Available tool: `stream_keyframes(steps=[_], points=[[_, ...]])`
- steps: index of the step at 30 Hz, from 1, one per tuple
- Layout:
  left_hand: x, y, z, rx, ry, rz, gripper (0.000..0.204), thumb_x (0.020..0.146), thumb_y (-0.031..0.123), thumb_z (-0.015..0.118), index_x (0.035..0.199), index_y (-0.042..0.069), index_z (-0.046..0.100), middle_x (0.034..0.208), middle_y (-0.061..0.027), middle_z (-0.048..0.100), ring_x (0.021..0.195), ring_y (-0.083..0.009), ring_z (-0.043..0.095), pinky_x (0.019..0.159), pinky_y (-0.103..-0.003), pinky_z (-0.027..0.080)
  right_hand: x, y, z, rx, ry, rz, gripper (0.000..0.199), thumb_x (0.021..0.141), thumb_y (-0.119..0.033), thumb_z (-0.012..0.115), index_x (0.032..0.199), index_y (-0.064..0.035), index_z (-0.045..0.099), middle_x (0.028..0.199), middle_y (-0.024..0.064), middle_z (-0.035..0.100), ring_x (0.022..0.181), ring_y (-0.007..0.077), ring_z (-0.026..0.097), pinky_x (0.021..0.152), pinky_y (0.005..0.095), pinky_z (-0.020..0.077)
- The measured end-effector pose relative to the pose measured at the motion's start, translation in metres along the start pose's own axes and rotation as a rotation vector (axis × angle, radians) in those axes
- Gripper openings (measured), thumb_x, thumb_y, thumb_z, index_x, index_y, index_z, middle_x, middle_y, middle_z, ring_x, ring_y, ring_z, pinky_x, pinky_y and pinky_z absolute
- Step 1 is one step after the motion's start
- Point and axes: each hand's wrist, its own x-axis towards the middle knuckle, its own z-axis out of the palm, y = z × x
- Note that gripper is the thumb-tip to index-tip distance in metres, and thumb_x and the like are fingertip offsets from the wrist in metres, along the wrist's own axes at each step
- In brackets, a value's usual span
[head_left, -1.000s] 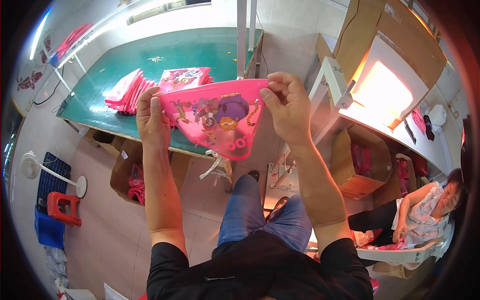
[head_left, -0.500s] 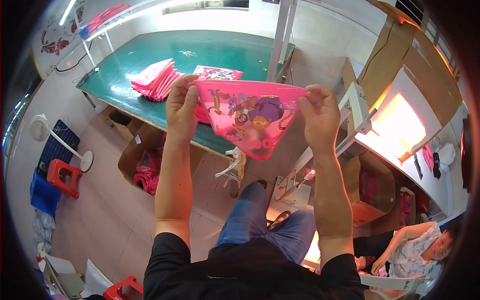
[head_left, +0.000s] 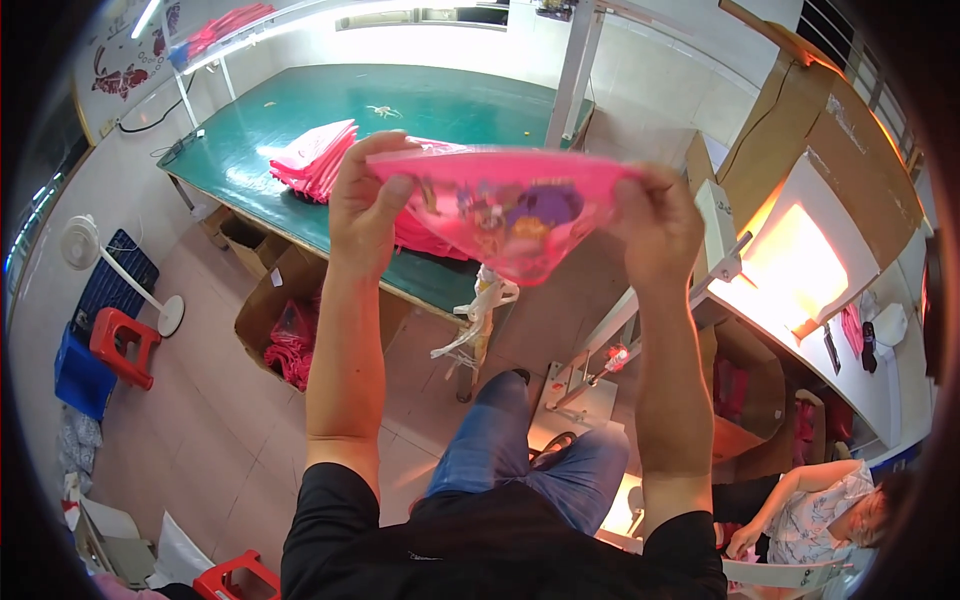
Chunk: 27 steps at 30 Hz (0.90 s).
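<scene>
Stretched between my hands is a pink piece of soft, shiny material (head_left: 510,220) printed with cartoon figures; it sags to a rounded point, and motion blurs it. My left hand (head_left: 365,205) pinches its upper left corner between thumb and fingers. At the opposite corner my right hand (head_left: 660,225) is closed, its fingertips somewhat smeared. Behind the piece, more pink material (head_left: 430,240) lies on the near edge of the green table (head_left: 440,95), partly hidden. To its left rests a stack of folded pink pieces (head_left: 315,160).
Below the table stands a cardboard box (head_left: 262,325) with pink pieces inside. A metal frame (head_left: 720,235) and a glowing lamp-lit panel (head_left: 800,260) are on the right. A co-worker (head_left: 820,510) sits at lower right. A red stool (head_left: 125,350) and white fan (head_left: 80,245) stand left.
My hands have moved slightly apart, the right one outward, pulling the pink piece wider. Its lower tip has risen, and the print is now blurred.
</scene>
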Motion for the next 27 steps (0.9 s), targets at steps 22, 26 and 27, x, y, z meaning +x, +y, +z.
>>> stream_keyframes(steps=[22, 26, 27], points=[[-0.017, -0.004, 0.060, 0.583, 0.012, 0.058, 0.015, 0.100, 0.020, 0.057, 0.093, 0.006, 0.056, 0.074, 0.0062, 0.053, 0.066, 0.0000, 0.044, 0.057, -0.016, 0.036, -0.004, -0.025, -0.022, -0.093, 0.145, -0.058, 0.013, 0.095, -0.012, 0.062, 0.102, -0.0014, 0.062, 0.086, 0.0003, 0.065, 0.072, 0.0038, 0.056, 0.061, 0.0191, 0.0444], [-0.038, -0.009, 0.060, 0.414, 0.102, 0.023, 0.011, 0.100, 0.014, 0.055, 0.094, 0.005, 0.057, 0.076, 0.0058, 0.056, 0.067, 0.0008, 0.045, 0.059, -0.016, 0.037, -0.029, -0.028, -0.027, -0.147, 0.033, 0.088, 0.017, 0.090, -0.011, 0.062, 0.104, -0.0008, 0.063, 0.088, -0.0005, 0.064, 0.069, 0.0054, 0.054, 0.061, 0.0241, 0.0453], [-0.040, -0.012, 0.058, 0.394, 0.121, 0.015, 0.011, 0.100, 0.013, 0.055, 0.094, 0.004, 0.057, 0.076, 0.0059, 0.057, 0.067, 0.0004, 0.045, 0.059, -0.015, 0.037, -0.040, -0.025, -0.031, -0.149, 0.035, 0.094, 0.017, 0.090, -0.011, 0.062, 0.104, -0.0008, 0.063, 0.088, -0.0005, 0.064, 0.069, 0.0054, 0.054, 0.061, 0.0241, 0.0453]])
